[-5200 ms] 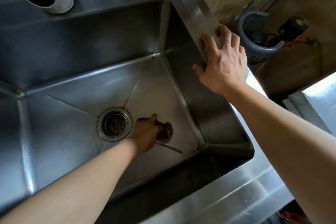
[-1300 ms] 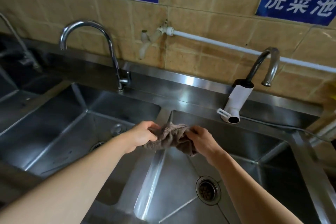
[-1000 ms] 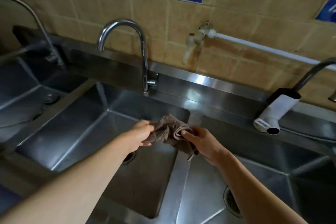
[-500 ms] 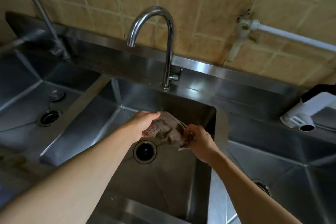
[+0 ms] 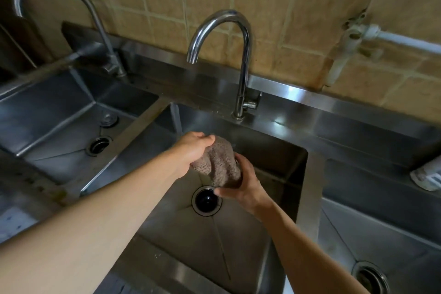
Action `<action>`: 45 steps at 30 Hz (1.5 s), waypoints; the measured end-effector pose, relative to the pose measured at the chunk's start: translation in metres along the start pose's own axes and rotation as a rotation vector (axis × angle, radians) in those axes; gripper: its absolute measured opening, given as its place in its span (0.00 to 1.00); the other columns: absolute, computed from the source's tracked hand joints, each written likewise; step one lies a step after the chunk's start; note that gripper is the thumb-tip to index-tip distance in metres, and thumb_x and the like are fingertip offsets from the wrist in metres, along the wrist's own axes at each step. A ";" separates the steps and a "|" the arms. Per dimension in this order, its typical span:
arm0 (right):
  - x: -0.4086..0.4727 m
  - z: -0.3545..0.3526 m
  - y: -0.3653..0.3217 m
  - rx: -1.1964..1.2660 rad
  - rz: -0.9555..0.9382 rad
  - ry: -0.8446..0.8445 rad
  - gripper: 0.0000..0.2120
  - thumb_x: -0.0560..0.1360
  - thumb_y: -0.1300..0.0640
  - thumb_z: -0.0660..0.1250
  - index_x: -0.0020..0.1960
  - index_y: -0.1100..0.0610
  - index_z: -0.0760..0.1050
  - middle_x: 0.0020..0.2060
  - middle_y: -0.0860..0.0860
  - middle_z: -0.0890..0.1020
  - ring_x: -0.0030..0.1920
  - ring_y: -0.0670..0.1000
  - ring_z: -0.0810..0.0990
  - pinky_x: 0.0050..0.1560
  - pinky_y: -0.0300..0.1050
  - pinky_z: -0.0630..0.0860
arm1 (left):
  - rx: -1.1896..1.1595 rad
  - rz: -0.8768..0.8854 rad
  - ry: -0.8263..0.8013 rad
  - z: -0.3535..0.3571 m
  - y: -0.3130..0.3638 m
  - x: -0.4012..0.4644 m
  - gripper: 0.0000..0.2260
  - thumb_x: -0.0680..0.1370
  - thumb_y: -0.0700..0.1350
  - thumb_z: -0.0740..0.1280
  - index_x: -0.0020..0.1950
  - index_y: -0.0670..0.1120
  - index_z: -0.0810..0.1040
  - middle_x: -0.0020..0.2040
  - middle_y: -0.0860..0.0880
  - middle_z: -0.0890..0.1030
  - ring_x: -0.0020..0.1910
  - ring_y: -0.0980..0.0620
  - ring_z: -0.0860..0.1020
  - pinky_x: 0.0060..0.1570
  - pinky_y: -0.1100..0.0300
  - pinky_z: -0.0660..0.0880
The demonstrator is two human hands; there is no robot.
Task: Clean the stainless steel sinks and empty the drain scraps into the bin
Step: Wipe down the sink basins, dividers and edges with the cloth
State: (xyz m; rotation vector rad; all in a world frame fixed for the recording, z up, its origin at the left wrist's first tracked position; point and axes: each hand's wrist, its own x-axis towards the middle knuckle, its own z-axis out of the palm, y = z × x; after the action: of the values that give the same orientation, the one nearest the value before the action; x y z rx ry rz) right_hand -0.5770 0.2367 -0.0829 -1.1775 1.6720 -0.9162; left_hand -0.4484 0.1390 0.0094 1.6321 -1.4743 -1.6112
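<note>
1. Head camera looks down at three steel sinks in a row, set in one steel tabletop (image 5: 358, 112) by a tan tile wall (image 5: 298, 14).
2. Both hands hold a brown cloth (image 5: 218, 162) up in the air over the middle sink (image 5: 214, 246).
3. Left hand (image 5: 194, 149) grips the top of the cloth with bent fingers.
4. Right hand (image 5: 245, 185) curls round the bottom of the cloth from below.
5. Right under the cloth is the round drain (image 5: 206, 201) of the middle sink. It looks dark and open.
6. Shiny curved tap (image 5: 243, 59) stands behind the middle sink. Its spout bends down above the hands.
7. Left sink (image 5: 47, 126) has its own drain (image 5: 99, 145), a round plug (image 5: 109, 120) lying near it, and a tall bent tap (image 5: 95, 19).
8. Right sink (image 5: 393, 234) shows a drain (image 5: 371, 278) in the bottom corner.
9. White pipe (image 5: 353, 40) runs on the wall at the right.
</note>
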 end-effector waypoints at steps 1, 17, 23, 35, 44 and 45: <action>0.003 0.002 -0.002 0.032 -0.027 0.008 0.43 0.58 0.47 0.78 0.69 0.49 0.65 0.68 0.50 0.69 0.67 0.49 0.69 0.67 0.50 0.69 | -0.005 -0.010 -0.001 -0.001 0.000 -0.001 0.16 0.79 0.46 0.66 0.64 0.41 0.74 0.64 0.43 0.76 0.62 0.44 0.75 0.65 0.49 0.71; 0.015 -0.002 -0.022 0.628 0.217 -0.018 0.06 0.78 0.69 0.60 0.51 0.65 0.74 0.41 0.58 0.82 0.37 0.52 0.82 0.35 0.40 0.80 | 0.548 -0.078 -0.299 -0.036 -0.073 0.046 0.32 0.65 0.39 0.78 0.67 0.48 0.72 0.62 0.46 0.77 0.60 0.47 0.76 0.60 0.53 0.74; 0.048 0.042 -0.026 0.997 0.652 0.297 0.10 0.80 0.68 0.56 0.41 0.63 0.71 0.23 0.55 0.78 0.18 0.46 0.74 0.17 0.33 0.69 | 1.161 0.599 -0.167 -0.043 -0.080 0.061 0.13 0.72 0.44 0.73 0.55 0.47 0.77 0.53 0.49 0.74 0.53 0.50 0.75 0.49 0.58 0.74; 0.063 0.093 -0.035 1.611 0.634 0.326 0.14 0.77 0.72 0.51 0.55 0.73 0.72 0.50 0.68 0.78 0.50 0.60 0.78 0.42 0.50 0.81 | 1.084 0.582 -0.394 -0.075 -0.126 0.117 0.31 0.73 0.50 0.72 0.70 0.56 0.59 0.55 0.52 0.79 0.52 0.47 0.79 0.45 0.57 0.72; 0.064 0.092 -0.006 0.029 0.481 0.297 0.13 0.70 0.72 0.68 0.49 0.57 0.78 0.43 0.55 0.82 0.41 0.53 0.82 0.47 0.47 0.80 | 0.384 -0.188 -0.677 -0.065 -0.116 0.138 0.08 0.76 0.47 0.69 0.39 0.47 0.76 0.26 0.53 0.76 0.24 0.56 0.73 0.23 0.68 0.63; 0.065 0.093 -0.001 -0.165 0.409 0.311 0.18 0.68 0.70 0.69 0.54 0.55 0.76 0.46 0.53 0.82 0.46 0.53 0.82 0.49 0.48 0.79 | 0.350 -0.308 -0.720 -0.066 -0.113 0.139 0.10 0.77 0.48 0.68 0.38 0.47 0.74 0.25 0.52 0.74 0.22 0.56 0.69 0.22 0.68 0.59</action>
State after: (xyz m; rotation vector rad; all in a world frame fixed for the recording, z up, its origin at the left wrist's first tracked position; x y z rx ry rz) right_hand -0.5009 0.1669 -0.1294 -0.7744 2.1727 -0.7369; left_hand -0.3781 0.0349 -0.1349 1.5876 -2.0126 -2.3970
